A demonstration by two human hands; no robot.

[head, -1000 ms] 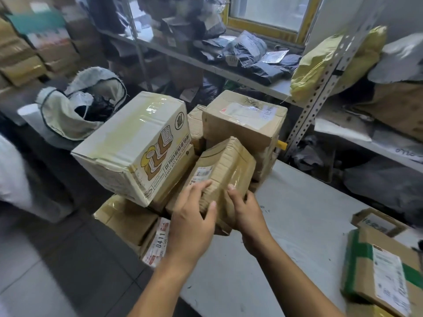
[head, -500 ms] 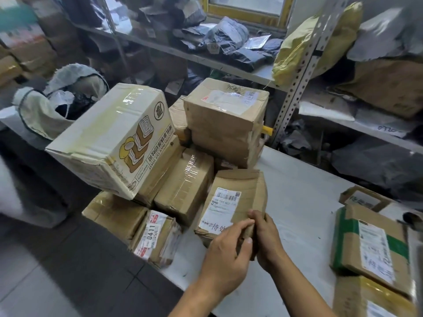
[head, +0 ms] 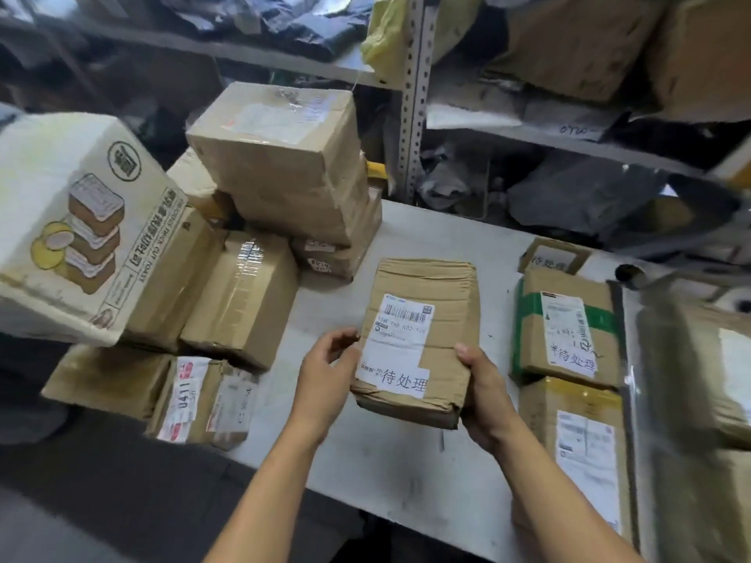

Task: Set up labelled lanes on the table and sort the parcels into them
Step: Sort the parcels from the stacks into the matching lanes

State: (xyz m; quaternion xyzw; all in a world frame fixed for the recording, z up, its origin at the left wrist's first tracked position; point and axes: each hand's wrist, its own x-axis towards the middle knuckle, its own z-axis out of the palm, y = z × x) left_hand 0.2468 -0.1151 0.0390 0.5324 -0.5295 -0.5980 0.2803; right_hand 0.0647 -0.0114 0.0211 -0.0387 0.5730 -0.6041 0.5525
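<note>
- A flat, creased brown cardboard parcel (head: 418, 339) with a white barcode label and a handwritten white sticker is being held label-up over the white table (head: 447, 233), at the centre of the head view.
- Its near left edge is being gripped by the left hand (head: 329, 375), the fingers curled round the side at about 9 o'clock of the parcel.
- Its near right corner is being clasped by the right hand (head: 483, 388), the thumb being laid on the top face at about 4 o'clock and the other fingers being hidden underneath.
- Whether the far end of the parcel is being rested on the table cannot be told.
- A brown box banded with green tape (head: 565, 323) is being kept at 3 o'clock of the held parcel, just beside it but apart; its label is carrying similar handwriting.
- A small cardboard sign card (head: 550, 258) with handwritten characters is being shown at 2 o'clock, lying flat beyond the green-taped box.
- A brown box with yellow tape (head: 577, 444) is being seen at 4 o'clock, touching the near side of the green-taped box.
- A tall brown taped box (head: 280, 156) is being carried on a stack of other boxes at 11 o'clock.
- A large white carton printed with toast pictures (head: 77, 221) is being propped tilted on brown boxes at 9 o'clock.
- A small box marked 0411 (head: 199, 400) is being left at 8 o'clock, overhanging the table edge.
- A metal shelf rack (head: 414, 95) full of bags and cartons is being seen at 12 o'clock, behind the table.
</note>
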